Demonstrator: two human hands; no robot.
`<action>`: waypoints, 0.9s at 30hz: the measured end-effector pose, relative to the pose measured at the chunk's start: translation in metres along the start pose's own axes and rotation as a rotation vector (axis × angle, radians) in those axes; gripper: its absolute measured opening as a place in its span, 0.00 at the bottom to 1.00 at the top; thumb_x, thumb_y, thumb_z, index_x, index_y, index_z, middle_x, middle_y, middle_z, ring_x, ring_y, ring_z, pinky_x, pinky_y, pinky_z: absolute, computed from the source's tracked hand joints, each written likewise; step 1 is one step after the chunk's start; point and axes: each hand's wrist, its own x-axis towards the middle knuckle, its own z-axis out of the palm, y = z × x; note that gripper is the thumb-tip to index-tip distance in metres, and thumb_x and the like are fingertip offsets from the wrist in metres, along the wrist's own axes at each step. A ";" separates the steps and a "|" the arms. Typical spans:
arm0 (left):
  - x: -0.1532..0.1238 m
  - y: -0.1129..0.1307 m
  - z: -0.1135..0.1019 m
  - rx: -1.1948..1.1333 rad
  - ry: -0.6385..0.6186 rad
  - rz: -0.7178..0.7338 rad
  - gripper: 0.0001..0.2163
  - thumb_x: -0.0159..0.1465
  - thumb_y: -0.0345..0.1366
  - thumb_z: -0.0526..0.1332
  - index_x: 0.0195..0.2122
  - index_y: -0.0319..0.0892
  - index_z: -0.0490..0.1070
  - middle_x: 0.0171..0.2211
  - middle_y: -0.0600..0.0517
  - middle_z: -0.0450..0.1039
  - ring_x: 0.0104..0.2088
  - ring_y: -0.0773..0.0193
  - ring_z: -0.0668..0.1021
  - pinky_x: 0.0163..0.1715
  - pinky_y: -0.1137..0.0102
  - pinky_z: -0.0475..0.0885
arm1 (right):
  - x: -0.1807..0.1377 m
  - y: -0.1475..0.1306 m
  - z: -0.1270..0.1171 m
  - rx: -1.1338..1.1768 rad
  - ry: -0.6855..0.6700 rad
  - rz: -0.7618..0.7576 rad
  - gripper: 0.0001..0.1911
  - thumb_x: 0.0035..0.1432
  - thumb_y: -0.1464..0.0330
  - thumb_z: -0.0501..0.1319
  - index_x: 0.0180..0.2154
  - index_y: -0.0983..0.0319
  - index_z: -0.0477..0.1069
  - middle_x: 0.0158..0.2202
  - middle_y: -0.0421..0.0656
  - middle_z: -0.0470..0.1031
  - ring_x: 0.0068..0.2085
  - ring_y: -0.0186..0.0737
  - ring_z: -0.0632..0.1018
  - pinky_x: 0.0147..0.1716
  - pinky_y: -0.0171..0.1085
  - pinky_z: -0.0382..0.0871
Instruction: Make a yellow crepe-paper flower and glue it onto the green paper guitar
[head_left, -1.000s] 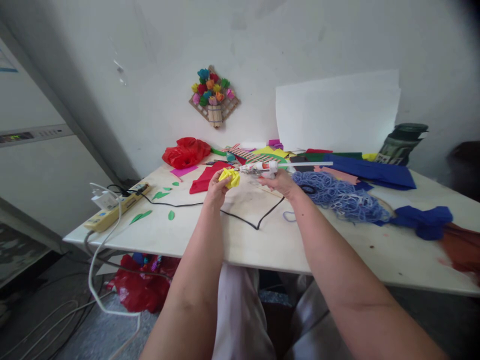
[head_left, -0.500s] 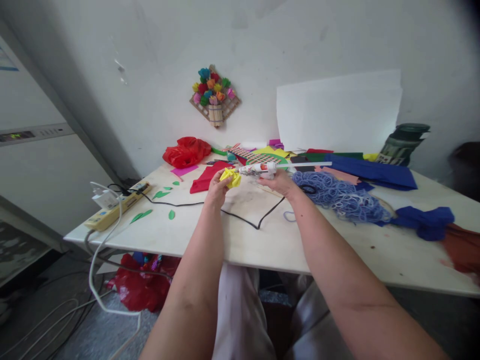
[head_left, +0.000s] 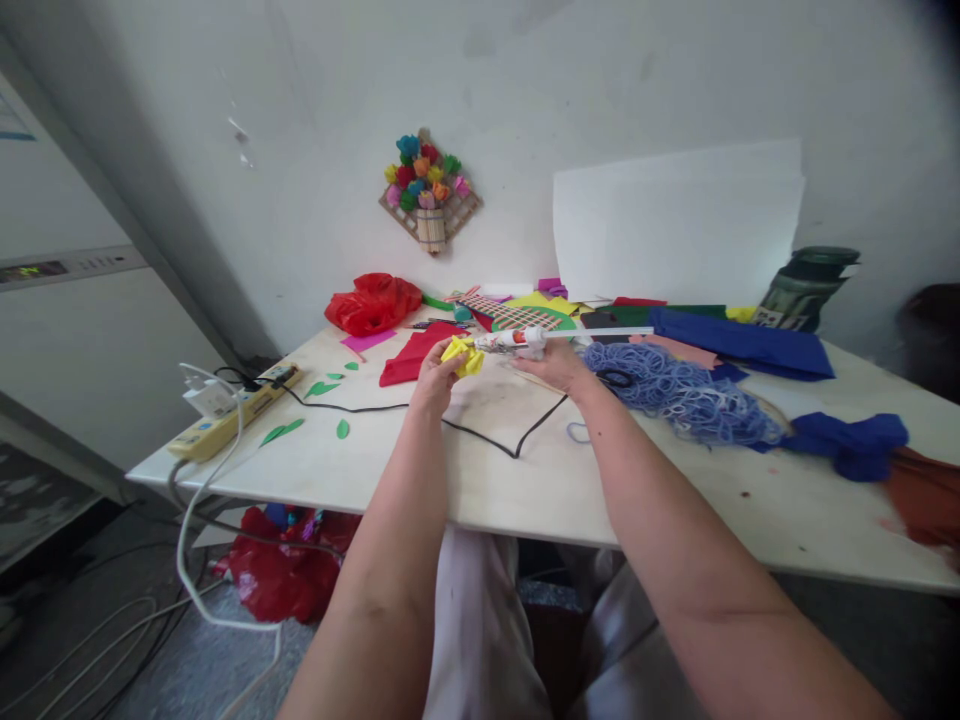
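Between the fingers of my left hand [head_left: 437, 376] is a crumpled yellow paper flower [head_left: 466, 357]. My right hand [head_left: 553, 366] is closed round a white hot glue gun [head_left: 511, 341], whose tip points left and meets the yellow paper; whether it touches cannot be made out. A long pale glue stick [head_left: 600, 331] sticks out of the gun's back end to the right. From the right hand a black cord [head_left: 480, 437] runs across the table to the left. Red paper [head_left: 411, 356] lies just behind my left hand.
At the left edge a yellow power strip [head_left: 247, 410] holds plugs. Small green paper leaves [head_left: 322, 388] lie near it. To the right are a heap of blue string [head_left: 675, 395], blue paper [head_left: 742, 343] and a dark green jar [head_left: 806, 290]. A flower decoration [head_left: 430, 195] hangs on the wall.
The glue gun and its stick have shifted slightly left, with my right hand. The yellow flower has turned a little in my left hand. The rest looks the same.
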 end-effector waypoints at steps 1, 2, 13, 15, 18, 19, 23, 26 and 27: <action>0.000 0.000 0.000 0.002 -0.003 0.001 0.23 0.41 0.33 0.72 0.40 0.42 0.70 0.36 0.52 0.75 0.36 0.63 0.77 0.38 0.68 0.71 | 0.000 -0.001 0.000 -0.043 -0.003 -0.002 0.13 0.48 0.62 0.64 0.35 0.62 0.77 0.36 0.44 0.80 0.40 0.45 0.79 0.40 0.39 0.71; 0.000 0.000 0.000 0.003 -0.006 0.003 0.23 0.41 0.33 0.72 0.40 0.42 0.70 0.36 0.52 0.75 0.36 0.63 0.77 0.38 0.68 0.71 | -0.001 -0.003 -0.001 -0.090 -0.009 0.001 0.14 0.49 0.61 0.64 0.37 0.62 0.77 0.38 0.45 0.80 0.41 0.46 0.79 0.41 0.39 0.71; 0.000 0.000 0.001 -0.031 0.040 0.008 0.23 0.40 0.33 0.73 0.38 0.41 0.70 0.34 0.52 0.75 0.34 0.64 0.77 0.36 0.69 0.71 | -0.005 -0.021 -0.007 -0.433 0.008 -0.040 0.20 0.54 0.53 0.58 0.39 0.61 0.76 0.38 0.48 0.79 0.41 0.50 0.76 0.40 0.41 0.68; 0.001 0.000 0.001 -0.030 0.049 0.008 0.23 0.40 0.33 0.73 0.38 0.41 0.70 0.34 0.52 0.76 0.34 0.64 0.77 0.36 0.69 0.71 | -0.006 -0.022 -0.009 -0.446 0.027 -0.037 0.20 0.54 0.53 0.58 0.39 0.61 0.75 0.38 0.48 0.78 0.40 0.50 0.76 0.38 0.40 0.67; 0.002 -0.001 -0.001 -0.033 0.063 0.010 0.23 0.39 0.33 0.73 0.38 0.42 0.70 0.34 0.52 0.75 0.33 0.64 0.77 0.36 0.69 0.71 | -0.006 -0.021 -0.011 -0.406 0.040 -0.052 0.19 0.53 0.55 0.60 0.39 0.62 0.75 0.39 0.49 0.79 0.42 0.50 0.76 0.41 0.41 0.68; 0.003 -0.001 -0.001 -0.036 0.065 0.015 0.23 0.39 0.33 0.73 0.38 0.42 0.70 0.34 0.52 0.75 0.33 0.63 0.77 0.36 0.68 0.71 | -0.005 -0.021 -0.011 -0.378 0.042 -0.063 0.19 0.53 0.56 0.60 0.40 0.63 0.75 0.40 0.49 0.79 0.43 0.50 0.76 0.43 0.41 0.67; 0.004 -0.001 -0.002 -0.047 0.086 0.032 0.23 0.38 0.34 0.73 0.36 0.41 0.69 0.33 0.53 0.75 0.33 0.63 0.77 0.36 0.68 0.71 | -0.004 -0.016 -0.010 -0.205 0.071 -0.058 0.18 0.53 0.61 0.62 0.44 0.64 0.75 0.46 0.49 0.77 0.49 0.48 0.75 0.50 0.42 0.65; 0.005 0.001 -0.003 -0.082 0.133 0.042 0.22 0.37 0.33 0.72 0.34 0.42 0.69 0.31 0.53 0.75 0.32 0.64 0.77 0.33 0.70 0.71 | -0.004 -0.013 -0.009 -0.118 0.078 0.012 0.17 0.52 0.64 0.62 0.44 0.64 0.75 0.46 0.48 0.77 0.50 0.47 0.75 0.51 0.42 0.66; 0.005 0.002 -0.003 -0.097 0.146 0.051 0.21 0.37 0.32 0.72 0.34 0.42 0.69 0.31 0.53 0.75 0.31 0.64 0.77 0.33 0.70 0.71 | -0.004 -0.012 -0.009 -0.122 0.081 0.029 0.17 0.52 0.64 0.62 0.44 0.63 0.75 0.45 0.47 0.78 0.50 0.47 0.75 0.51 0.42 0.66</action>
